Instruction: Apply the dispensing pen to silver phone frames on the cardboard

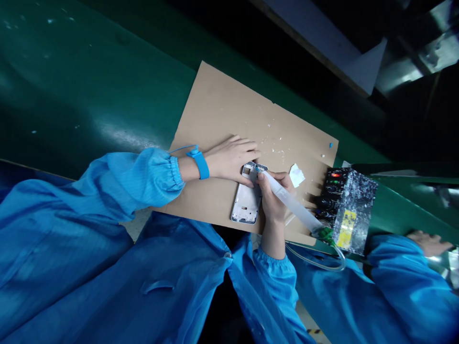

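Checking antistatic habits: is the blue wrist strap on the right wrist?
No, the blue wrist strap circles the wrist of the left hand, while the right hand holds the clear plastic syringe.

2 sleeves [143, 177]: blue, elastic cuffs | left wrist strap [199, 162]: blue, thin cord

The far half of the cardboard sheet [229, 100] lies open, with only small white crumbs [276, 152] on it, and the green surface [89, 95] to its left is open too. The near middle is taken by the phone frame [246, 204], with the left hand [231, 160] on it and the right hand [274, 196] with its syringe [292, 203]. On the right the control box [346, 210] blocks the sheet's edge, and a clear tube [333, 263] loops near it.
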